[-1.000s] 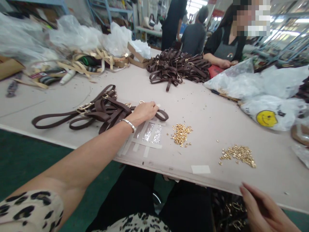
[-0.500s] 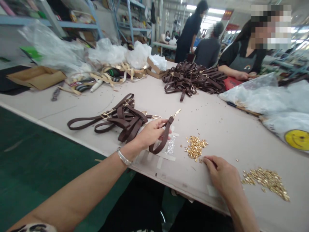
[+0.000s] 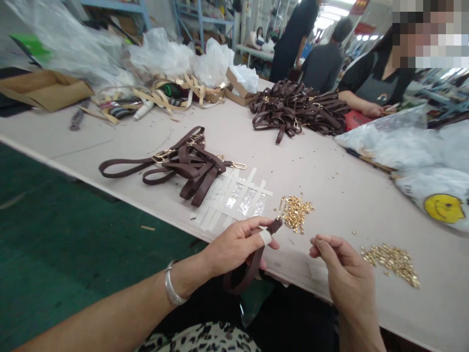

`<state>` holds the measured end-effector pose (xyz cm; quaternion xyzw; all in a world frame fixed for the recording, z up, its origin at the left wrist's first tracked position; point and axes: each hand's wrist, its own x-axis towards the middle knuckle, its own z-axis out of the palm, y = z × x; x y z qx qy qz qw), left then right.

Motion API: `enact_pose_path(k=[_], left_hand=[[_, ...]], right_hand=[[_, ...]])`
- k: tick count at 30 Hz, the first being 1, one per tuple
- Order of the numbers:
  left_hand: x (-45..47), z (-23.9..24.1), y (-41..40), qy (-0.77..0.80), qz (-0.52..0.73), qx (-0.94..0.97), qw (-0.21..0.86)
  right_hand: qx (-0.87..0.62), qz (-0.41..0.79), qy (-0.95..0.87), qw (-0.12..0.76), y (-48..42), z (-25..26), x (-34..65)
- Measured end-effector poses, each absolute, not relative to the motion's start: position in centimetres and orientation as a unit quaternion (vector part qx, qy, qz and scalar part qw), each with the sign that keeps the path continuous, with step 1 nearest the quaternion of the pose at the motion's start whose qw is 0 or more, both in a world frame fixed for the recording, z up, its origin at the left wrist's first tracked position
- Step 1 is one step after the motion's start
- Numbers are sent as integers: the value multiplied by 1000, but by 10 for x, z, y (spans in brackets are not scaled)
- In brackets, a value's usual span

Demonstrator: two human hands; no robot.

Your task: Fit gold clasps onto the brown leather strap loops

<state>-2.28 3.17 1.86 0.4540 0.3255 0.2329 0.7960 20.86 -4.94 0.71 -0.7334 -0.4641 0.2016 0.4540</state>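
Note:
My left hand point(image 3: 240, 247) grips a dark brown leather strap point(image 3: 244, 278) near its end, just over the table's front edge. The strap's loop hangs below the fingers, and its gold clasp points toward a pile of small gold metal pieces point(image 3: 296, 213). White tape wraps my left thumb. To the right, my right hand point(image 3: 344, 264) is pinched shut above the table; whatever sits between the fingertips is too small to make out. Close by on the right lies a second pile of gold pieces point(image 3: 392, 261). Left of my hands, several brown straps point(image 3: 190, 168) with gold clasps lie heaped.
Strips of white tape and clear film point(image 3: 242, 198) are stuck to the table. A large heap of brown straps point(image 3: 296, 110) lies farther back. Plastic bags point(image 3: 436, 190) are at right; an open cardboard box point(image 3: 46, 90) is at left. A co-worker point(image 3: 381, 83) sits across the table.
My left hand has brought the strap toward me and to the right, down to the table's edge. My right hand has lifted away from the nearer gold pile, fingers pinched.

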Motion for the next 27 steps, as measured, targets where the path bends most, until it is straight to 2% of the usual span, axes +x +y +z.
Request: enact_pose_path(k=[3,7,14,21,27], left_hand=[[-16,15,21,294,235,477,794],[-10,11,12,263,250,507,782],[-9,12,4,259,280,542,749],[-15,13,5,268,276,690,613],[-17,5,-2,262,249,775,518]], right_hand=[[-657,313,-437,527,-58,7,181],[-602,400,-405,560,-62,3,160],[-616,377,-417,552,-64,9,154],[-593,430,-410,544,-68,10,150],[-570,454,-326,602,-76,3,139]])
